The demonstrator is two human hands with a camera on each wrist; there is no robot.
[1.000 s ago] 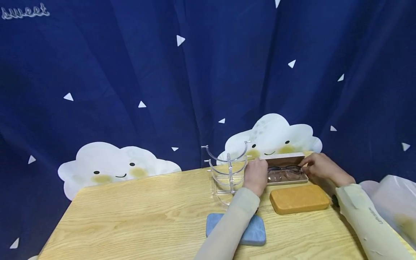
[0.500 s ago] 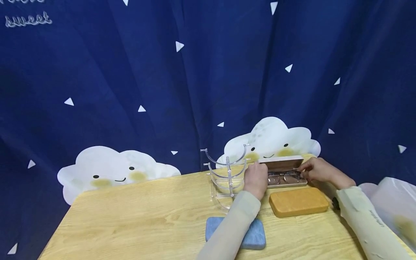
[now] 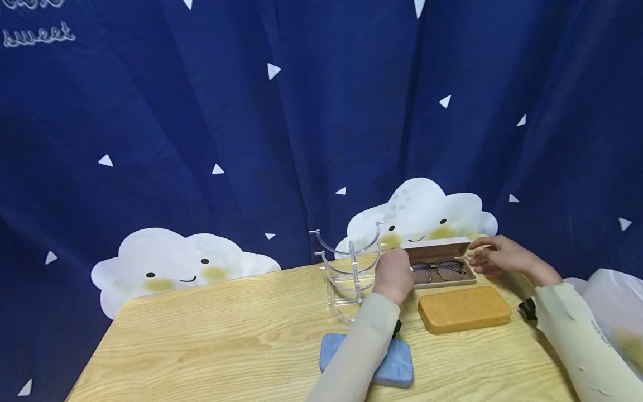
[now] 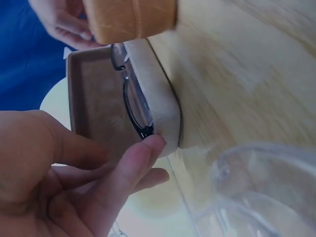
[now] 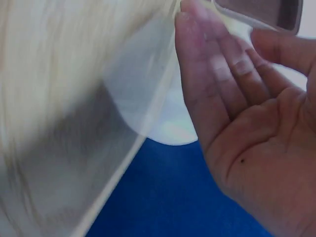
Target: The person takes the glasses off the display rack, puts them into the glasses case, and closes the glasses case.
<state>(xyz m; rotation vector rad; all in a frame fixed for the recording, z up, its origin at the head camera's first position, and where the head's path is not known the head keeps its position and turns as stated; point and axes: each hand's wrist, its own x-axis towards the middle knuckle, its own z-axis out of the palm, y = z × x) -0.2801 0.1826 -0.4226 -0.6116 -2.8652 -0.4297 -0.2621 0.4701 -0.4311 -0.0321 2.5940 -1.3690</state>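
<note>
An opened glasses case (image 3: 437,283) with a brown lining stands near the table's back edge, lid raised. Dark-framed glasses (image 3: 438,271) lie folded inside it. My left hand (image 3: 394,274) is at the case's left end; in the left wrist view its thumb and fingertips (image 4: 154,144) grip the corner of the case, right beside the glasses' hinge. Off the case's right end hovers my right hand (image 3: 502,258), its fingers loosely extended and holding nothing. The right wrist view shows its bare palm (image 5: 261,143).
An orange glasses case (image 3: 464,310) lies just in front of the opened one. Under my left forearm is a blue glasses case (image 3: 394,363). Left of my left hand stands a clear tiered display rack (image 3: 354,273). A blue curtain hangs behind the table (image 3: 211,335).
My right hand has let go of the glasses' right side and drawn back to the right. The glasses have settled lower in the case. My left hand has stayed at the case's left end.
</note>
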